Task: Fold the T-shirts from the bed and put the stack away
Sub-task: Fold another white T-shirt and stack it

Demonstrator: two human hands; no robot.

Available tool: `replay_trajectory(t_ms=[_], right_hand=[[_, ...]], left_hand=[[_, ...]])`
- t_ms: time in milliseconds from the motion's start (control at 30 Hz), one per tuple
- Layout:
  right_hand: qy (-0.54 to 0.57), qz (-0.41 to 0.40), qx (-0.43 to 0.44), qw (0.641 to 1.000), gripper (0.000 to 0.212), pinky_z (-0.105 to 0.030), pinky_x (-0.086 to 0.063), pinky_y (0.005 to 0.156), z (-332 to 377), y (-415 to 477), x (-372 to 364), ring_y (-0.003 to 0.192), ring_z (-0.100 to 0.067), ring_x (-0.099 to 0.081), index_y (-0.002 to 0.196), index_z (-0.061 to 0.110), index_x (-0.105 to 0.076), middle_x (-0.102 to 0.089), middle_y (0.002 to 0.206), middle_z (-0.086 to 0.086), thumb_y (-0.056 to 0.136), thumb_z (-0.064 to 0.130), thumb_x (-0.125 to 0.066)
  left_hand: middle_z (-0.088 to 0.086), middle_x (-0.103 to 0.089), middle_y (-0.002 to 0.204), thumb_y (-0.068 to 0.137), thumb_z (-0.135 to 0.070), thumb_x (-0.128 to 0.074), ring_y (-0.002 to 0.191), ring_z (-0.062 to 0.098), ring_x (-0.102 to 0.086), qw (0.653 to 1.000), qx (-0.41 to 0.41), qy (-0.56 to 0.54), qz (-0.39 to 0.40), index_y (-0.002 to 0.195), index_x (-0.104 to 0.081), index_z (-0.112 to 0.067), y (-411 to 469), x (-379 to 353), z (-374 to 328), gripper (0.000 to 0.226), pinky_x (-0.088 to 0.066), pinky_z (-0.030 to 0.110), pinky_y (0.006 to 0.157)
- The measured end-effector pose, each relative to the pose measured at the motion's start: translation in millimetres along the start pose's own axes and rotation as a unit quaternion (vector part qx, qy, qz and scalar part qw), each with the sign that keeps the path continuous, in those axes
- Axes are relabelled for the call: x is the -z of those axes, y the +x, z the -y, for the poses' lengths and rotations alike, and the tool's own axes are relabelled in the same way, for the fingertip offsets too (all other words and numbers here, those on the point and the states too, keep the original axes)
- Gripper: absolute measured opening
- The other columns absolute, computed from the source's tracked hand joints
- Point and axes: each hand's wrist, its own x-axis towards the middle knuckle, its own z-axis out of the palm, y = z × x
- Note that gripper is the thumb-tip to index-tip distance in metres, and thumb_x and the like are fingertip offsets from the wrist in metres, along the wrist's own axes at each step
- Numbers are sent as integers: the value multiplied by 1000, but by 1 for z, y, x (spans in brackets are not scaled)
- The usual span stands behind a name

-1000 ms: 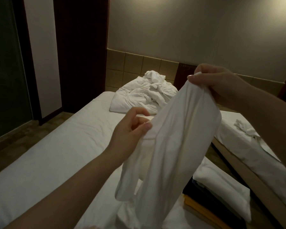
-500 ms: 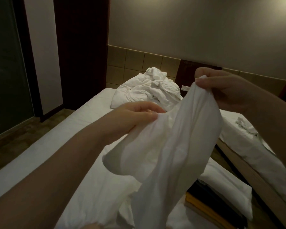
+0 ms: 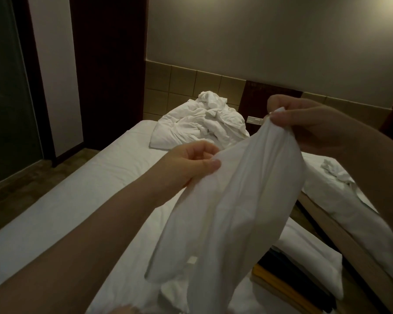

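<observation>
A white T-shirt (image 3: 236, 211) hangs in the air above the bed (image 3: 82, 200), bunched and draping down toward the lower edge of the view. My right hand (image 3: 304, 125) pinches its top edge at the upper right. My left hand (image 3: 191, 165) grips the cloth lower and to the left, thumb pressed on the fabric. A small white label shows on the shirt's lower part. At the lower right a stack of folded T-shirts (image 3: 281, 277), dark ones over a yellow one, lies on the bed, partly hidden by the held shirt.
A crumpled white duvet (image 3: 200, 128) is heaped at the head of the bed by the tiled wall. A white pillow (image 3: 311, 257) lies beside the stack. A second bed (image 3: 340, 200) with rumpled white linen stands to the right. Bare floor runs along the left.
My left hand has shifted its hold on the shirt, dropping a little and gathering the cloth closer to the right hand. The right hand has kept its pinch at about the same height.
</observation>
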Motion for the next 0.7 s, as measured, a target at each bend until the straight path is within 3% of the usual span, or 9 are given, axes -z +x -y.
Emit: replay_trajectory(t_ms=[133, 233, 333, 400, 467, 600, 700], right_hand=[[-14, -22, -9, 1000, 20, -13, -45, 50, -1, 1, -2, 55, -1, -50, 63, 21, -49, -49, 62, 10, 76, 18, -64], [-13, -40, -16, 999, 12, -13, -44, 49, 0, 2, -6, 54, -1, -51, 64, 20, -50, -51, 60, 11, 72, 23, -58], [-12, -58, -25, 998, 12, -14, -43, 48, 1, 3, -9, 54, -1, -52, 64, 20, -50, -52, 59, 11, 73, 23, -58], [-26, -78, -33, 996, 17, -14, -43, 48, 0, 4, -11, 55, -2, -52, 66, 19, -49, -51, 61, 11, 82, 19, -57], [-49, -97, -40, 993, 21, -15, -43, 50, 1, 5, -14, 58, -2, -52, 68, 19, -49, -51, 64, 10, 88, 17, -55], [-75, -116, -40, 990, 20, -15, -43, 54, 4, 7, -23, 58, -1, -51, 70, 18, -49, -50, 68, 8, 88, 19, -57], [-103, -129, -41, 985, 17, -18, -43, 60, 6, 8, -28, 65, -3, -52, 74, 18, -50, -51, 72, 7, 88, 21, -58]], left_hand=[[-12, -59, 67, 76, -22, -71, 64, 1, -55, 963, -122, 220, -95, 86, -57, -40, -2, -7, 3, 25, -46, 12, 63], [-12, -58, 68, 78, -23, -71, 71, 1, -56, 926, -178, 301, -139, 87, -51, -46, -8, -13, 7, 31, -41, 3, 63], [-15, -62, 71, 86, -20, -64, 80, 0, -57, 880, -252, 367, -167, 103, -55, -37, -12, -15, 14, 26, -40, 2, 67], [-8, -66, 78, 87, -15, -56, 80, 6, -57, 842, -298, 413, -176, 104, -59, -28, -15, -17, 21, 22, -41, 9, 67], [-2, -67, 82, 85, -14, -47, 74, 7, -54, 831, -300, 430, -187, 96, -67, -18, -18, -23, 29, 23, -41, 13, 64], [-10, -58, 83, 83, -32, -42, 69, 4, -48, 860, -239, 397, -213, 84, -65, -16, -29, -42, 37, 28, -39, 9, 62], [-10, -58, 78, 86, -47, -43, 60, 6, -50, 821, -228, 462, -246, 73, -63, -16, -36, -52, 38, 40, -41, 16, 49]])
